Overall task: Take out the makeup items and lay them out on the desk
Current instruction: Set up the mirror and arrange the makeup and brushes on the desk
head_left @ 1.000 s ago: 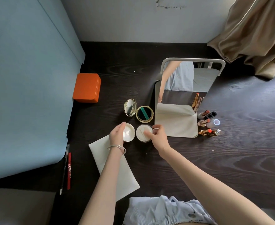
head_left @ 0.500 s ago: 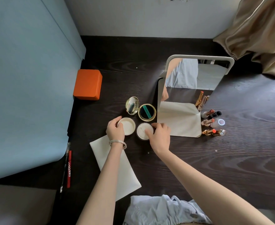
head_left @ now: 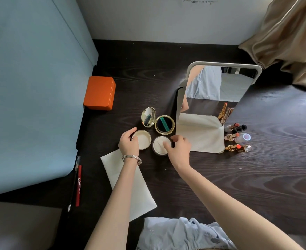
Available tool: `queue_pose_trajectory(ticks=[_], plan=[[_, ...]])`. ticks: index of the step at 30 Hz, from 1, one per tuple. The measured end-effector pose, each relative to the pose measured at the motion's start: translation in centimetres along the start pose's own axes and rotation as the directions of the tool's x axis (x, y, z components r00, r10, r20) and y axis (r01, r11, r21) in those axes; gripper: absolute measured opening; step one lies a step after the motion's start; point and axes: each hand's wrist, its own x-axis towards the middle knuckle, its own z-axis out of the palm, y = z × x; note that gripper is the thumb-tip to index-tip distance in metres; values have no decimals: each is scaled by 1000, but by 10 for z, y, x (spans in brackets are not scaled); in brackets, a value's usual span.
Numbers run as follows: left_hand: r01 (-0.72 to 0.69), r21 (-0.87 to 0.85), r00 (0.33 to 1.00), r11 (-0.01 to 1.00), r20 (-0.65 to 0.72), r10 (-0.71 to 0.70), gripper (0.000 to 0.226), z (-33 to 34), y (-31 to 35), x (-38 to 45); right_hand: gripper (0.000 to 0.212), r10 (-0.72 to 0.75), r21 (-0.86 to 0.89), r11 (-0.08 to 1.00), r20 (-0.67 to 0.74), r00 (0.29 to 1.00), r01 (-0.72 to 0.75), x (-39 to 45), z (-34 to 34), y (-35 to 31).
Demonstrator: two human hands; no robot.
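Head view looks down on a dark desk (head_left: 257,186) where the left hand (head_left: 128,144) curls its fingers round the near-left rim of a cream lid (head_left: 142,138), which lies inner face up at about 9 o'clock from an open powder jar (head_left: 160,145). The right hand (head_left: 180,149) grips that jar, fingers curled over its right edge and one fingertip on the white puff inside. Just beyond them, at 12 o'clock, sits an open gold compact (head_left: 158,121); lipsticks (head_left: 236,137) lie at 3 o'clock, past a standing mirror (head_left: 219,87). Both jar pieces look light, rigid and smooth, so likely slippery; loose powder would spill if tipped. Holding each by opposite points of the rim and keeping it level seems safest.
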Motion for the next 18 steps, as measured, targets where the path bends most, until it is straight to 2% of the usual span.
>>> queue_pose_trajectory(ticks=[5, 11, 13, 16, 18], plan=[[-34, -17, 999, 999, 0, 34, 38, -12, -2, -10, 33, -15, 129, 992, 17, 1000, 13, -11, -6, 0], [-8, -31, 1000, 999, -5, 8, 41, -31, -18, -27, 31, 106, 307, 942, 103, 989, -133, -23, -13, 7], [16, 2, 999, 1000, 42, -16, 46, -34, -24, -31, 33, 106, 334, 931, 146, 984, -149, -27, -15, 10], [54, 32, 981, 998, 183, -59, 59, -30, -24, -31, 37, 112, 362, 912, 233, 966, -193, -32, -20, 14], [67, 40, 974, 997, 213, -74, 63, -26, -21, -29, 38, 105, 385, 900, 269, 958, -207, -35, -26, 18]])
